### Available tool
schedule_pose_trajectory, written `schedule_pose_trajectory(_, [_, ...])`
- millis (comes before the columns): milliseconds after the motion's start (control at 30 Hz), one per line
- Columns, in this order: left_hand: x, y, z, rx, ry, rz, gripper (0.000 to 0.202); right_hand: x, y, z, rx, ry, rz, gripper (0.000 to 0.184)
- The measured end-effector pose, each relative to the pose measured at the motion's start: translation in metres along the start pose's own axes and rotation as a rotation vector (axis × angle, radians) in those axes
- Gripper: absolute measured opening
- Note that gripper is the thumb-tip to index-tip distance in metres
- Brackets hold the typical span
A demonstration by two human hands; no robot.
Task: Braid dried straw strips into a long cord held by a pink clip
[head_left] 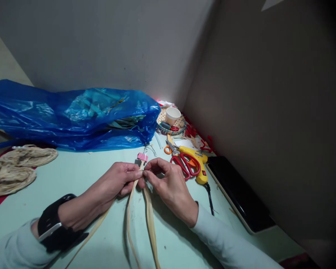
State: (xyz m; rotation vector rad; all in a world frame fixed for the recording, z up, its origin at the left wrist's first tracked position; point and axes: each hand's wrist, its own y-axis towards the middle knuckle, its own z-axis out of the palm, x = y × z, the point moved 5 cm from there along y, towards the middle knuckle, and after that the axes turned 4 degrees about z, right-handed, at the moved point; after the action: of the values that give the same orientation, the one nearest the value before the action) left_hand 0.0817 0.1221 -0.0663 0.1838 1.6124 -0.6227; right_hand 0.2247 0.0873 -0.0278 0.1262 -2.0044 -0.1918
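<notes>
Several long, pale dried-fibre strips (pixel 149 216) run from a pink binder clip (pixel 142 157) toward me across the table. The clip grips their far ends, and a small dark block lies just beside it. My left hand (pixel 120 179) is closed, thumb and fingers pinching the strips a little below the clip. Close against it, my right hand (pixel 166 181) pinches with thumb and index finger at the same spot, also on the strips. The fingertips partly hide where the strips cross. One strip trails out under my left wrist.
A blue plastic bag (pixel 72 116) lies along the wall. To the right are red-handled scissors (pixel 186 164), a yellow glue gun (pixel 194 157) and a black phone-like slab (pixel 238 190). Behind them stands a white cup (pixel 173 115) on a woven tray (pixel 182 125). Braided fibre pieces (pixel 11 177) lie left.
</notes>
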Motion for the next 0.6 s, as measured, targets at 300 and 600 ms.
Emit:
schedule_pose_trajectory(300, [-0.0034, -0.0024, 0.0028, 0.007, 0.010, -0.002, 0.029, 0.0042, 0.0013, 0.0018, -0.012, -0.038, -0.050, 0.011])
schedule_pose_trajectory(600, [-0.0050, -0.0028, 0.0019, 0.003, -0.022, 0.062, 0.022, 0.0067, -0.0045, 0.0076, 0.013, -0.109, -0.157, 0.012])
